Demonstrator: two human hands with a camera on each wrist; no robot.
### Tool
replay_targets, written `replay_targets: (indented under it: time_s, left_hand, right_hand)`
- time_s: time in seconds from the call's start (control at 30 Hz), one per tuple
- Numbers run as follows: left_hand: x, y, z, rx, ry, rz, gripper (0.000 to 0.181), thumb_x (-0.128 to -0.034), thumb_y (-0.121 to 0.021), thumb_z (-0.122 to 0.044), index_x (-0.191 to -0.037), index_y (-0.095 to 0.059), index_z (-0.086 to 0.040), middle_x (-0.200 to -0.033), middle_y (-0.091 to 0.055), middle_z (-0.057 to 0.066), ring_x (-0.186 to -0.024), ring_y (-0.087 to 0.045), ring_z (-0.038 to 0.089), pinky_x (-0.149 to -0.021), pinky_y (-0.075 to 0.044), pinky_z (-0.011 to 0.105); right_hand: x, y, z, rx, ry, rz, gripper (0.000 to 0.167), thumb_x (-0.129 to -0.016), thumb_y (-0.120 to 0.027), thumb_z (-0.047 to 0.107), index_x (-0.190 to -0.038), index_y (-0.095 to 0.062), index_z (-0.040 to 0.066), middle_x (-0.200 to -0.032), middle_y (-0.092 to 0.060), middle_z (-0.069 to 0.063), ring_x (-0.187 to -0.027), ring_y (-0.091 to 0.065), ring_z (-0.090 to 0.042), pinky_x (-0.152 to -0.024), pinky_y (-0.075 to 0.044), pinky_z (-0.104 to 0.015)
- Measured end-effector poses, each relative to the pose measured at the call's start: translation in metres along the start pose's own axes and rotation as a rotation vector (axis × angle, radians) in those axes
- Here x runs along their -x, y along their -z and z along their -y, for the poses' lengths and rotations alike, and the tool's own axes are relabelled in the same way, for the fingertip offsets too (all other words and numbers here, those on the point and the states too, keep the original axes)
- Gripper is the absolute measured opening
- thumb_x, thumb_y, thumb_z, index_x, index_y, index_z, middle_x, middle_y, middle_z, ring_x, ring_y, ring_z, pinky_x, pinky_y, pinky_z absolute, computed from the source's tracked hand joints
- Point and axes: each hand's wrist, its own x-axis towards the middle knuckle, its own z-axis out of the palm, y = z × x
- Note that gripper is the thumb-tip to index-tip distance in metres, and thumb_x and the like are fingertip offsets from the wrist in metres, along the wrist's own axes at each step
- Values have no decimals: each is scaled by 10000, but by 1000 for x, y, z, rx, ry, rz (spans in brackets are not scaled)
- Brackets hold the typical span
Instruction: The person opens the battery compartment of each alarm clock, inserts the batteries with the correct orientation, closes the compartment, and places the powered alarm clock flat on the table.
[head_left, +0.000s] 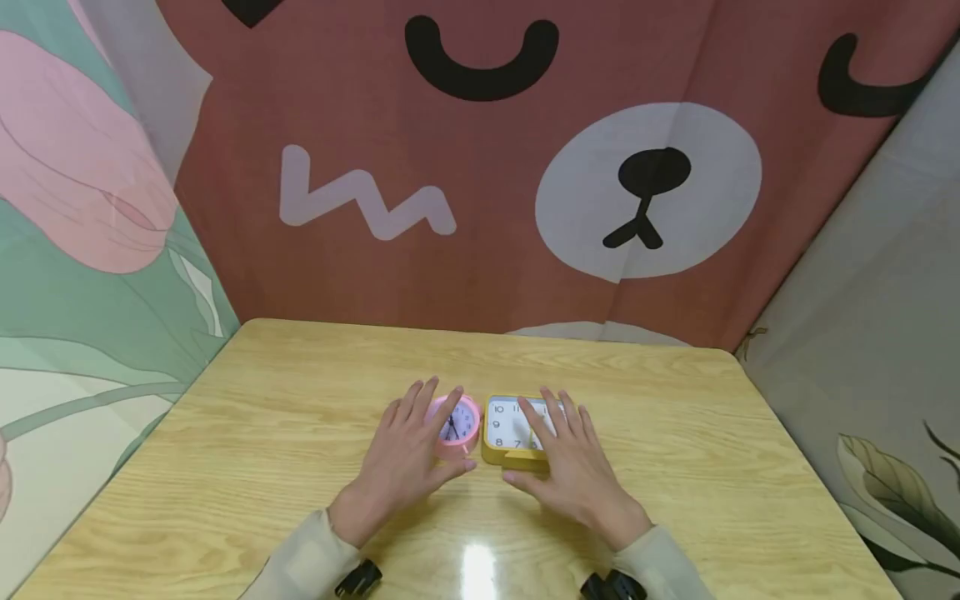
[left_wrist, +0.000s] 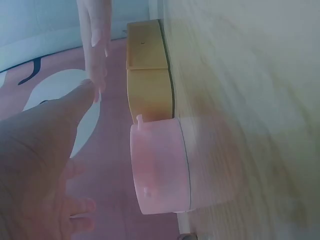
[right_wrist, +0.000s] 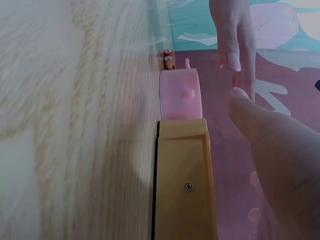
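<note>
Yellow clock [head_left: 504, 432] is lying face-up on the desk [head_left: 675, 400], long axis running left to right; pink clock [head_left: 467, 419] is lying just left of it. Left hand [head_left: 405, 454] and right hand [head_left: 576, 471] are hovering above, fingers extended.

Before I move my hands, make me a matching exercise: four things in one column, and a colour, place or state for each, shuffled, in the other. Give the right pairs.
Things:
1. round clock
2. boxy clock
3. batteries
4. right hand

Matches:
A. yellow
B. past the round clock, away from the boxy clock
C. fingers spread, gripping nothing
D. pink

Pairs: 1-D, 2-A, 3-B, 4-C
</note>
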Motion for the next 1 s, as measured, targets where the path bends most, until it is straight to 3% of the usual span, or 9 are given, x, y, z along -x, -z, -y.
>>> replay_targets:
  time_s: [0.4,0.7,1.0]
  left_hand:
    - [-11,-1,-6,9,-62,-77,846,-848,-682,-648,-1526,-460,-193,-1518,-494,151,-1392,-471,375,-1082,-444,559]
    - [-16,1,-6,9,-76,-16,841,-861,-653,-671,-1522,-465,-187,-1509,-502,139,-1395,-469,370,-1098,-431,559]
    - [-22,-3,-6,1,-91,3,804,-863,-658,-643,-1500,-490,-182,-1477,-533,131,-1362,-501,358,-1070,-452,551]
  right_hand:
    - [-10,6,-1,28,73,-6,990,-855,-644,689,-1625,-231,223,-1683,-205,-175,-1553,-177,-432,-1223,-220,-613]
    - [-16,16,-3,3,52,50,974,-846,-667,689,-1615,-268,243,-1674,-245,-157,-1545,-222,-417,-1226,-228,-601]
    - [-21,18,-5,-1,69,75,958,-846,-672,682,-1603,-307,223,-1655,-284,-167,-1533,-257,-407,-1224,-241,-594]
